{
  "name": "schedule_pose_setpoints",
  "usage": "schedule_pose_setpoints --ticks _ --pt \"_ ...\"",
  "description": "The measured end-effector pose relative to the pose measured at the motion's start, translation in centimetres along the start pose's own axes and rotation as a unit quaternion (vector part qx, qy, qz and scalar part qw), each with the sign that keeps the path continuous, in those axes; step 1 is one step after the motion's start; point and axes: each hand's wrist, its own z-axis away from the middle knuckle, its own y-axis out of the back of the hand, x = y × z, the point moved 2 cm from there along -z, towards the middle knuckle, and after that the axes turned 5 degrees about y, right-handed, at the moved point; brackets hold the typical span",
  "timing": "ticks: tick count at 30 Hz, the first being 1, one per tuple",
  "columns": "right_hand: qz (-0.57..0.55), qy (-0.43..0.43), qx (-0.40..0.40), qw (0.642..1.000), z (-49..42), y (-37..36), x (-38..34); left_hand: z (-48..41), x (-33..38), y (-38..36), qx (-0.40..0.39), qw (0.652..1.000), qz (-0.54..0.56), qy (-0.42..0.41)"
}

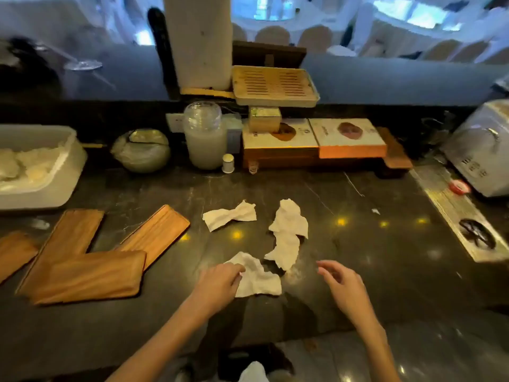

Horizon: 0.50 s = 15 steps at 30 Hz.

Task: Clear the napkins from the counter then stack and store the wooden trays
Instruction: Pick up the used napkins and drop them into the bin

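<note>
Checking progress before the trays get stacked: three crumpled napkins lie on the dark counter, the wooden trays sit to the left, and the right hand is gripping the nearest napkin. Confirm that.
Wrong hand. In the head view the left hand pinches the nearest napkin; the right hand hovers open, touching nothing. The rest stands: three napkins, wooden trays to the left.

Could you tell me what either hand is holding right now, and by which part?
The left hand pinches the nearest napkin at its left edge; the right hand holds nothing.

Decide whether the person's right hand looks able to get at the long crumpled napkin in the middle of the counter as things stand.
Probably yes. The right hand hovers open just right of the long napkin, with only bare counter between them; the left hand is on the nearest napkin, clear of that path.
</note>
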Motion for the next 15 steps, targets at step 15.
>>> schedule_pose_setpoints --ticks 15 --pt "0.323 0.207 -0.236 0.893 -21.9 -6.3 0.9 -3.8 5.2 -11.0 -0.029 0.946 -0.051 0.318"
